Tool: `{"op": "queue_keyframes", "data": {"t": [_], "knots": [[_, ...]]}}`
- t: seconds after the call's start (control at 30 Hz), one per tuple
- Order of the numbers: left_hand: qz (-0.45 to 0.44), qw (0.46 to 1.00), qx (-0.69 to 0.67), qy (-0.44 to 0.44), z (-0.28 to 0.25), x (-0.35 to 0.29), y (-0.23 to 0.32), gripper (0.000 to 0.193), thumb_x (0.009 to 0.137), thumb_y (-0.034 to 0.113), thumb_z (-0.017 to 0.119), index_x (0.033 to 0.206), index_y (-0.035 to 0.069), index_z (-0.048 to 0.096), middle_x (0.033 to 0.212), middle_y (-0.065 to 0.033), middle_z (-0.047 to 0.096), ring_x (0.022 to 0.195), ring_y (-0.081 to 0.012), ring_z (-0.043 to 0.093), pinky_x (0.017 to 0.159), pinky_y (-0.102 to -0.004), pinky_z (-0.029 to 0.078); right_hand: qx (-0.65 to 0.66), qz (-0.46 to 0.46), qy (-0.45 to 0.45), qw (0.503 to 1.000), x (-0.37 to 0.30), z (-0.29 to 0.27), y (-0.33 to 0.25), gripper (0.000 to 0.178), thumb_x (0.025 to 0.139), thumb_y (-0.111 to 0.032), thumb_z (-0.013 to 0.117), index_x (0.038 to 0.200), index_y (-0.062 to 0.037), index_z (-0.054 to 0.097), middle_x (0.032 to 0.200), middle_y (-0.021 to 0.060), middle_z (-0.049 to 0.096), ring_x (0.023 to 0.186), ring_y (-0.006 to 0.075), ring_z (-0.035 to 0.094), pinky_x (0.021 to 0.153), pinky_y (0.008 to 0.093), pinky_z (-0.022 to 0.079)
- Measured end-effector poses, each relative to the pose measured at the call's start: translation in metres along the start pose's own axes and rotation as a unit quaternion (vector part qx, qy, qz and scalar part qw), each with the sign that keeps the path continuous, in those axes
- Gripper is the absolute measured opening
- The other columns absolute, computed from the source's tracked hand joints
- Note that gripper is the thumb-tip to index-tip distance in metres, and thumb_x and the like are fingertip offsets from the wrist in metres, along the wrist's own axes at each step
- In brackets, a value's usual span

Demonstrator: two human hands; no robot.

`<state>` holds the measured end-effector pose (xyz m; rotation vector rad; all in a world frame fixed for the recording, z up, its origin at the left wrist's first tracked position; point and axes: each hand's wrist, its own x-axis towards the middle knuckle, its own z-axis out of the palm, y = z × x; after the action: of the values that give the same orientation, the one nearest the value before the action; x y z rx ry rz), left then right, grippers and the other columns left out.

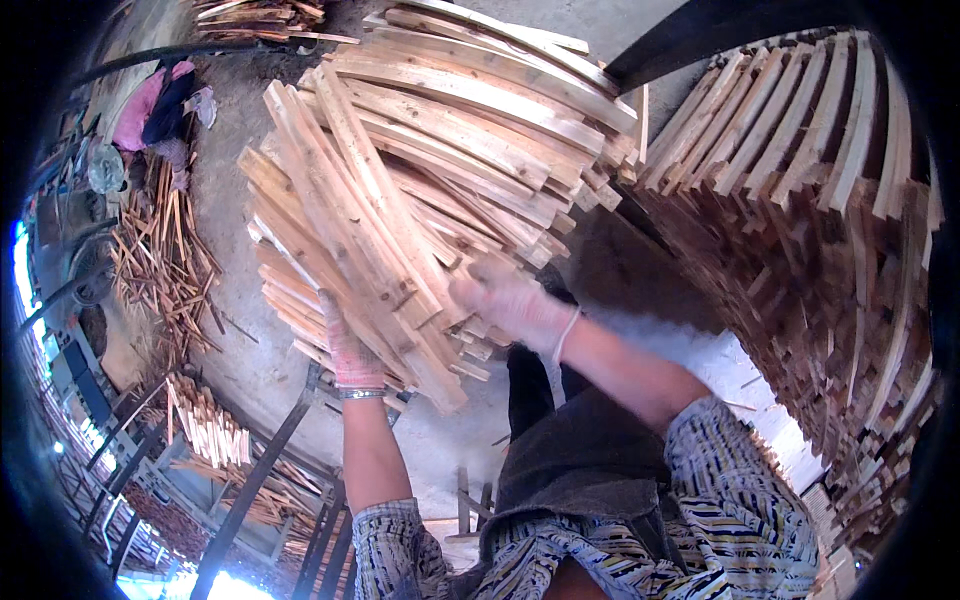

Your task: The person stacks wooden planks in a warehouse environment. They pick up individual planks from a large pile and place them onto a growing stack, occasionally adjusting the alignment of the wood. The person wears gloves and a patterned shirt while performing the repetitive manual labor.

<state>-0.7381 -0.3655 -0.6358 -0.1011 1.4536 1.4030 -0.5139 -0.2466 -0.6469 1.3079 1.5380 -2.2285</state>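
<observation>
Grey workshop floor [238,270] spreads beneath knotty wooden slats [345,225], the gloved left hand [350,350] against their side, the blurred right hand [515,305] by their squared ends, both grips unclear.

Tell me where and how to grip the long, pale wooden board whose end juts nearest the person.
The board is probably best gripped across its near end, from the person's side: that flat end juts past neighbouring pale wooden strips.

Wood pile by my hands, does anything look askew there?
Yes, a few planks on top, beside your left hand, slant across the boards beneath them, which run in a different direction.
</observation>
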Motion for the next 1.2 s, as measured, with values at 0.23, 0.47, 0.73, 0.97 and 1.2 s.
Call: {"op": "queue_keyframes", "data": {"t": [0.23,0.47,0.73,0.97,1.2], "knots": [[0.051,0.991,-0.073,0.099,0.036,0.024,-0.029,0.091,0.088,0.071,0.052,0.152,0.009,0.031,0.149,-0.0144,0.04,0.133,-0.0339,0.042,0.111,-0.0479,0.037,0.0,-0.047,0.05,0.998,0.085,-0.006,0.013,0.083,0.096,-0.063,0.043,0.149,-0.0004,0.033,0.137,0.0269,0.053,0.128,0.0332,0.051,0.108,0.0404,0.039],[-0.1,0.99,-0.001,0.102,0.01,-0.038,-0.013,0.067,0.095,0.044,0.059,0.146,0.005,0.04,0.137,-0.0154,0.053,0.122,-0.0314,0.055,0.101,-0.0453,0.048,-0.067,-0.003,0.028,0.997,0.005,0.036,0.005,0.08,0.096,-0.058,0.041,0.151,-0.0001,0.028,0.147,0.0296,0.041,0.137,0.0394,0.041,0.114,0.0405,0.033],[-0.117,0.979,-0.161,0.032,-0.028,-0.054,-0.066,0.055,0.094,0.032,0.065,0.137,0.003,0.048,0.133,-0.0111,0.056,0.123,-0.0248,0.054,0.102,-0.0422,0.048,0.278,-0.038,-0.114,0.953,0.048,0.012,0.018,0.096,0.09,-0.055,0.064,0.155,-0.0032,0.016,0.143,0.0172,0.047,0.128,0.0248,0.05,0.102,0.0389,0.047],[-0.037,0.993,0.088,0.069,0.021,-0.074,-0.072,0.067,0.093,0.02,0.067,0.145,0.0,0.029,0.126,-0.0111,0.059,0.111,-0.0203,0.06,0.094,-0.0357,0.052,0.301,0.051,-0.137,0.942,0.019,-0.006,0.01,0.097,0.084,-0.047,0.075,0.152,-0.0051,0.021,0.14,0.0151,0.048,0.123,0.0226,0.053,0.1,0.0386,0.05],[-0.083,0.995,-0.047,-0.007,0.026,-0.157,-0.103,0.076,0.094,0.018,0.066,0.152,0.003,0.02,0.14,-0.0121,0.047,0.12,-0.0232,0.053,0.1,-0.0352,0.046,0.403,0.172,-0.125,0.89,-0.122,-0.033,0.052,0.107,0.075,-0.069,0.071,0.152,-0.0075,0.03,0.146,0.0132,0.046,0.131,0.0257,0.049,0.106,0.0451,0.046]]}}
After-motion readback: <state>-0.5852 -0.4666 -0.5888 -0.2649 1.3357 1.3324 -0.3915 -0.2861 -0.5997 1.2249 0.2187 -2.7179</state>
